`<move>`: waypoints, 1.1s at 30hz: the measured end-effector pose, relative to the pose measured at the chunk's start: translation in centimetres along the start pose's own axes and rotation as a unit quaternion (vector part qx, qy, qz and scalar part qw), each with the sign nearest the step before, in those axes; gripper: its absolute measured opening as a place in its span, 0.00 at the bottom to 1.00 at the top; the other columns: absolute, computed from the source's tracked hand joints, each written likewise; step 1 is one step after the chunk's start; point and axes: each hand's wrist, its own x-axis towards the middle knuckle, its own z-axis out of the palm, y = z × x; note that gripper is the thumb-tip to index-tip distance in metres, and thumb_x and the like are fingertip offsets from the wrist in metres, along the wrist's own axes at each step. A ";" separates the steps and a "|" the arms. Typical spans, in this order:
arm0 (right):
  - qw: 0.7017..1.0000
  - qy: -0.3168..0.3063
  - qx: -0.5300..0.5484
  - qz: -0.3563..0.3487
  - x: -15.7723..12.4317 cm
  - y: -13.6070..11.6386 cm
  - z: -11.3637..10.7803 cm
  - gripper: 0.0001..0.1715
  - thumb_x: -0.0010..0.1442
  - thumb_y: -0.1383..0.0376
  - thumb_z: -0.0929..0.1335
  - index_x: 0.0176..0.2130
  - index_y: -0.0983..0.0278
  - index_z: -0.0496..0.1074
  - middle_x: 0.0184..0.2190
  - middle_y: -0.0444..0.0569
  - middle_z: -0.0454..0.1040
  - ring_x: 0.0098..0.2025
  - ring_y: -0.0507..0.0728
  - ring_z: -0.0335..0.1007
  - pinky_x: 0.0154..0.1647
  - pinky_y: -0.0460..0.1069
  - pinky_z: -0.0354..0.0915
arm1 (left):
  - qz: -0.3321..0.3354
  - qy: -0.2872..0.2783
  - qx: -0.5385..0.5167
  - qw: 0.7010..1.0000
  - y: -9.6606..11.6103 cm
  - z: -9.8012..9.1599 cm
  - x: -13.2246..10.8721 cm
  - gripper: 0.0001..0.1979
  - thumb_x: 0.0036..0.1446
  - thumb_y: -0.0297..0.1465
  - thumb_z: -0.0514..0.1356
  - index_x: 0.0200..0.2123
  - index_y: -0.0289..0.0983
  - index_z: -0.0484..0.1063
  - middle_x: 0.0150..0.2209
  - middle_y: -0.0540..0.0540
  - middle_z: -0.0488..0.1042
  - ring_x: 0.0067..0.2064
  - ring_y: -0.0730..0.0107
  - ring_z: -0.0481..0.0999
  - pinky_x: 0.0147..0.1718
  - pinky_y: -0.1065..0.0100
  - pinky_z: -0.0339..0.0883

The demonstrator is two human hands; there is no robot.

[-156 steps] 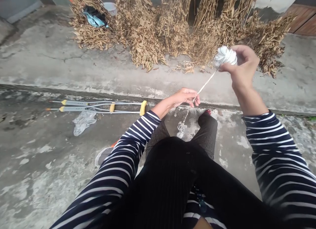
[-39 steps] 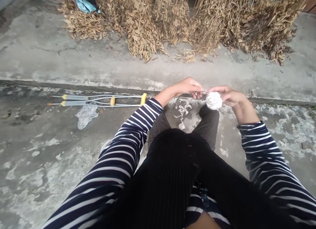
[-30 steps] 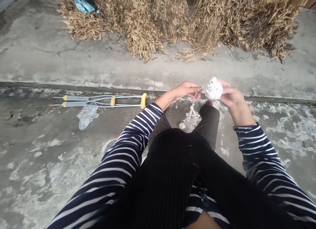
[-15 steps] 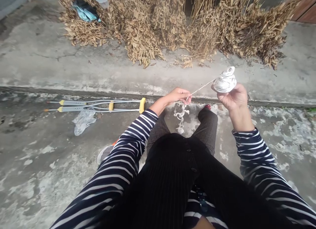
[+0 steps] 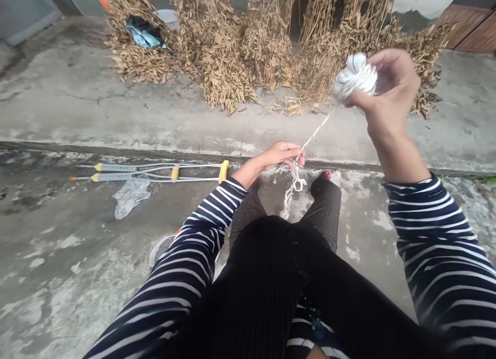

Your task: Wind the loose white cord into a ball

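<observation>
My right hand is raised high and grips a ball of white cord, its fingers curled over the far side. A taut strand of twisted white cord runs down from the ball to my left hand, which pinches it between fingers and thumb. Below that hand, a kinked, tangled length of the cord hangs down towards the concrete floor between my knees. Its lower end is hidden behind my leg.
Aluminium crutches with yellow grips lie on the floor to my left, beside a clear plastic bag. A low concrete step crosses ahead of me. Bundles of dried leafy stalks stand beyond it, with blue cloth on them.
My right hand has lifted the ball higher and closed around it. The strand to my left hand is longer, and the tangled cord below now hangs straighter.
</observation>
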 end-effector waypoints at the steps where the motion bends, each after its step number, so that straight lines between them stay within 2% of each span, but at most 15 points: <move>1: 1.000 0.002 0.003 -0.028 0.7 -0.6 0.1 0.23 0.39 0.73 0.77 0.35 0.58 0.71 0.41 0.47 0.71 0.41 0.55 0.62 0.47 0.52 0.67 | 0.011 0.008 -0.006 1.000 0.3 -0.2 0.1 0.26 0.55 0.49 0.70 0.40 0.30 0.76 0.36 0.40 0.80 0.38 0.68 0.81 0.34 0.69 0.74; 5: 0.989 0.040 0.059 -0.130 3.5 -2.2 0.5 0.21 0.36 0.76 0.74 0.34 0.66 0.72 0.32 0.42 0.64 0.35 0.46 0.58 0.42 0.43 0.62 | 0.016 0.024 -0.004 1.000 0.1 -0.6 0.5 0.24 0.55 0.47 0.71 0.39 0.30 0.77 0.35 0.41 0.80 0.38 0.69 0.80 0.34 0.69 0.74; 7: 0.986 0.039 0.066 -0.146 4.5 -2.9 0.4 0.20 0.37 0.76 0.74 0.34 0.68 0.72 0.32 0.41 0.62 0.36 0.43 0.60 0.42 0.39 0.62 | 0.004 0.033 0.003 0.999 -1.1 -0.9 0.7 0.23 0.54 0.46 0.72 0.38 0.30 0.77 0.36 0.41 0.80 0.37 0.69 0.80 0.34 0.70 0.74; 10: 0.986 0.012 0.075 -0.149 5.0 -4.3 0.1 0.18 0.41 0.75 0.75 0.35 0.68 0.72 0.34 0.40 0.66 0.38 0.42 0.64 0.40 0.36 0.63 | -0.022 0.076 0.009 0.997 -3.9 -1.6 0.7 0.21 0.51 0.42 0.73 0.38 0.30 0.79 0.38 0.40 0.81 0.40 0.69 0.79 0.36 0.70 0.74; 12: 0.987 -0.015 0.103 -0.119 4.6 -5.2 0.0 0.18 0.43 0.76 0.73 0.36 0.65 0.70 0.34 0.39 0.70 0.34 0.43 0.66 0.34 0.38 0.66 | -0.036 0.137 0.012 0.990 -6.0 -2.1 0.7 0.19 0.49 0.38 0.74 0.38 0.30 0.80 0.41 0.40 0.81 0.43 0.68 0.78 0.36 0.71 0.75; 15: 0.985 -0.032 0.170 -0.020 3.4 -5.8 0.4 0.22 0.41 0.78 0.72 0.37 0.63 0.68 0.33 0.40 0.76 0.30 0.49 0.71 0.20 0.43 0.67 | -0.051 0.218 0.038 0.974 -9.0 -2.7 0.6 0.15 0.50 0.35 0.73 0.38 0.32 0.80 0.46 0.42 0.80 0.45 0.67 0.77 0.34 0.73 0.73; 19: 0.968 -0.045 0.218 0.116 1.6 -5.7 1.3 0.24 0.36 0.76 0.73 0.36 0.62 0.71 0.34 0.41 0.78 0.29 0.51 0.72 0.18 0.45 0.68 | -0.104 0.229 0.089 0.964 -12.4 -3.0 0.5 0.11 0.51 0.33 0.71 0.37 0.34 0.79 0.37 0.47 0.79 0.37 0.72 0.75 0.30 0.76 0.68; 22: 0.942 -0.089 0.265 0.188 0.7 -6.2 1.4 0.25 0.35 0.73 0.72 0.38 0.64 0.73 0.30 0.42 0.74 0.26 0.49 0.68 0.19 0.44 0.66 | -0.126 0.258 0.082 0.954 -14.4 -3.1 0.6 0.15 0.51 0.28 0.70 0.44 0.35 0.78 0.34 0.50 0.78 0.34 0.74 0.74 0.30 0.76 0.68; 24: 0.933 -0.113 0.285 0.189 0.6 -6.8 1.2 0.25 0.36 0.73 0.71 0.39 0.64 0.74 0.31 0.43 0.73 0.27 0.49 0.68 0.21 0.44 0.64 | -0.136 0.275 0.068 0.949 -15.2 -3.1 0.5 0.17 0.52 0.27 0.69 0.47 0.34 0.77 0.33 0.49 0.78 0.33 0.74 0.74 0.31 0.75 0.69; 27: 0.938 -0.105 0.294 0.152 0.9 -7.4 0.6 0.22 0.38 0.73 0.70 0.37 0.62 0.75 0.32 0.43 0.72 0.27 0.47 0.66 0.22 0.45 0.62 | -0.154 0.265 0.057 0.950 -15.5 -3.2 0.5 0.13 0.55 0.30 0.67 0.45 0.32 0.77 0.31 0.45 0.79 0.33 0.72 0.76 0.35 0.72 0.71; 31: 0.938 -0.112 0.289 0.156 0.8 -8.0 0.4 0.21 0.38 0.73 0.69 0.35 0.60 0.75 0.32 0.42 0.72 0.28 0.48 0.66 0.23 0.45 0.64 | -0.139 0.222 0.051 0.964 -15.5 -2.1 1.7 0.21 0.56 0.34 0.69 0.53 0.35 0.77 0.46 0.40 0.83 0.43 0.68 0.80 0.44 0.69 0.72; 33: 0.935 -0.130 0.289 0.162 0.4 -8.7 0.8 0.20 0.38 0.74 0.69 0.35 0.60 0.74 0.31 0.41 0.72 0.29 0.48 0.66 0.23 0.46 0.64 | -0.126 0.212 0.061 0.967 -15.7 -1.0 3.0 0.22 0.55 0.35 0.70 0.53 0.36 0.77 0.47 0.40 0.83 0.43 0.67 0.81 0.46 0.68 0.71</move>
